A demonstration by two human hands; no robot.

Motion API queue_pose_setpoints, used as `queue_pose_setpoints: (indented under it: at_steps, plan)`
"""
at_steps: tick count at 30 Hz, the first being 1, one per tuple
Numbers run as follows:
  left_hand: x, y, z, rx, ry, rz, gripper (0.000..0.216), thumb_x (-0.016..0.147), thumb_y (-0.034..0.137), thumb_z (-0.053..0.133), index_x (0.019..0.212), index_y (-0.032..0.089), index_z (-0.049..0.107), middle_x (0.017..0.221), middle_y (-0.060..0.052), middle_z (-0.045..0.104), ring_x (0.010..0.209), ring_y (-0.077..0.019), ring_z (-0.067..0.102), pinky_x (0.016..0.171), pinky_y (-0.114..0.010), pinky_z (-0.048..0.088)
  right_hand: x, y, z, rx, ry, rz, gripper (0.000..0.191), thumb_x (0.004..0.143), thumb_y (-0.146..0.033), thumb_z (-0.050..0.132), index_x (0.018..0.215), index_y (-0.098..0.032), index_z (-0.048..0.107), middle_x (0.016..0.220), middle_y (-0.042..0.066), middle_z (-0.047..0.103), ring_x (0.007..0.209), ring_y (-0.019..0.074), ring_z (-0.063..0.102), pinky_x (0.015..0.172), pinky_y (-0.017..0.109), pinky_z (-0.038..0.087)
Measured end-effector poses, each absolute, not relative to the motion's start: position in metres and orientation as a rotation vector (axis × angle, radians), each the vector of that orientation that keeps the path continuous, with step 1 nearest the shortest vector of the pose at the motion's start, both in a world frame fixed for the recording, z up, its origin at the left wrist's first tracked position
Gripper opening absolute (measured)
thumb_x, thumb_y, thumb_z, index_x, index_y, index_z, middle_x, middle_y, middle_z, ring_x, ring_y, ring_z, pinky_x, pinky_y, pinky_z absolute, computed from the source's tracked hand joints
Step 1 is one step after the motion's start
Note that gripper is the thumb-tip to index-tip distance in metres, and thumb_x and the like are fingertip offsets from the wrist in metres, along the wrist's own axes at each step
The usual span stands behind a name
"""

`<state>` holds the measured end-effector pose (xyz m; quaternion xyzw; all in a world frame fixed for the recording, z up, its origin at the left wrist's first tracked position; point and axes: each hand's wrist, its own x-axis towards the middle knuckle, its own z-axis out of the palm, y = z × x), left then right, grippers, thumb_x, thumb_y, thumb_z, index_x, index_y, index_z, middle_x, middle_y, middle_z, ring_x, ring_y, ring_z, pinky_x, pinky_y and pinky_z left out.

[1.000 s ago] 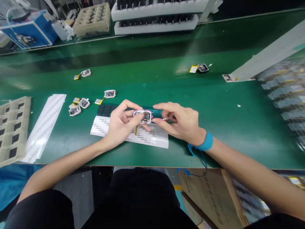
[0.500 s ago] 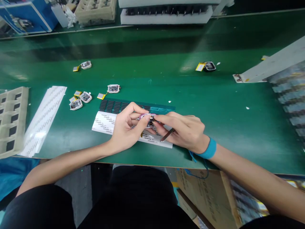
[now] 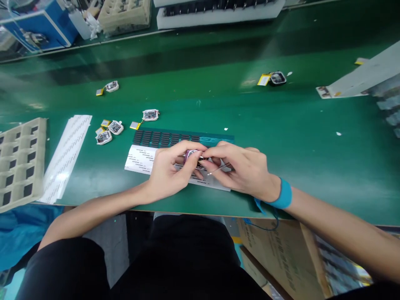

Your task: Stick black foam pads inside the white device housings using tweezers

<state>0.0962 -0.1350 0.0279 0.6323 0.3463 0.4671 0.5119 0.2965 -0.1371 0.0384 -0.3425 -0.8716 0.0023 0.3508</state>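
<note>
My left hand (image 3: 170,171) is closed around a small purple-rimmed watch case (image 3: 191,154) with electronics inside, tilted and partly hidden by the fingers. At the case's right side, the thumb and forefinger of my right hand (image 3: 242,168) pinch together at its edge. Tucked in that same hand is a slim metal tool, apparently tweezers (image 3: 215,170), its thin end pointing left. What the right fingertips pinch is too small to make out. Beneath both hands lies a sheet of black adhesive pads (image 3: 165,138) with its white printed backing (image 3: 140,159) folded toward me.
Several white watch cases (image 3: 151,115) with yellow-edged batteries (image 3: 135,125) lie to the left. A black case (image 3: 277,78) sits at back right. White backing strips (image 3: 67,158) and a compartment tray (image 3: 23,162) are at left. A white bracket (image 3: 350,81) stands right.
The tool in my right hand has turned, so its thin edge shows instead of a broad shaft. The purple-rimmed case is tilted more in my left hand. The camera view has shifted slightly.
</note>
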Motion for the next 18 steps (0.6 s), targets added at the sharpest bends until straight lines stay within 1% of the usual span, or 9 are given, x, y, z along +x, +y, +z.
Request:
queue_pose_setpoints:
  at_steps: [4,6,8,10,13,16,18]
  plan:
    - [0.095,-0.135,0.027,1.872,0.846,1.218,0.014,0.099,0.009,0.061,0.106,0.012,0.072,0.081,-0.001,0.077,0.059,-0.0069,0.07,0.057,-0.013,0.055,0.295,-0.14,0.041,-0.923,-2.221,0.029,0.01,0.116,-0.023,0.057,0.107,-0.02,0.061,0.074,-0.005,0.064,0.055,0.0081,0.059,0.049,0.024,0.038]
    - [0.094,-0.135,0.028,1.893,0.845,1.198,0.016,0.096,0.007,0.061,0.106,0.013,0.072,0.076,0.0,0.076,0.059,-0.0075,0.07,0.056,-0.013,0.055,0.296,-0.14,0.041,-0.918,-2.195,0.067,0.008,0.113,-0.018,0.059,0.105,-0.02,0.061,0.074,-0.005,0.065,0.053,0.0077,0.058,0.047,0.023,0.037]
    - [0.094,-0.135,0.031,1.766,0.834,1.104,0.011,0.097,0.01,0.063,0.103,0.013,0.072,0.074,0.001,0.074,0.057,-0.0086,0.072,0.054,-0.014,0.055,0.296,-0.139,0.04,-0.904,-2.159,0.12,0.008,0.111,-0.017,0.061,0.105,-0.021,0.06,0.073,-0.005,0.066,0.053,0.0086,0.06,0.046,0.023,0.039]
    - [0.093,-0.134,0.034,1.57,0.819,0.993,0.007,0.099,0.016,0.065,0.099,0.013,0.072,0.071,0.001,0.072,0.053,-0.0102,0.072,0.05,-0.014,0.055,0.297,-0.138,0.04,-0.904,-2.137,0.155,0.006,0.11,-0.017,0.062,0.106,-0.022,0.061,0.074,-0.004,0.067,0.058,0.0109,0.064,0.048,0.024,0.042]
    - [0.091,-0.13,0.039,1.345,0.809,0.919,0.008,0.097,0.02,0.067,0.093,0.014,0.071,0.068,0.002,0.069,0.047,-0.0113,0.07,0.043,-0.015,0.052,0.301,-0.134,0.039,-0.897,-2.167,0.104,0.006,0.111,-0.016,0.062,0.111,-0.022,0.063,0.085,-0.001,0.074,0.067,0.0123,0.071,0.048,0.024,0.044]
    - [0.09,-0.127,0.041,1.246,0.801,0.907,0.007,0.094,0.02,0.069,0.092,0.014,0.071,0.072,0.001,0.07,0.048,-0.012,0.07,0.044,-0.017,0.052,0.305,-0.13,0.039,-0.864,-2.22,0.032,0.006,0.114,-0.017,0.062,0.115,-0.023,0.064,0.093,-0.002,0.079,0.068,0.0104,0.074,0.046,0.024,0.043]
    - [0.09,-0.127,0.041,1.227,0.812,0.903,0.006,0.093,0.02,0.069,0.093,0.014,0.071,0.073,0.001,0.071,0.049,-0.0124,0.071,0.045,-0.018,0.053,0.308,-0.129,0.039,-0.84,-2.238,0.045,0.006,0.114,-0.019,0.061,0.116,-0.023,0.064,0.095,-0.003,0.08,0.072,0.0109,0.076,0.048,0.024,0.046]
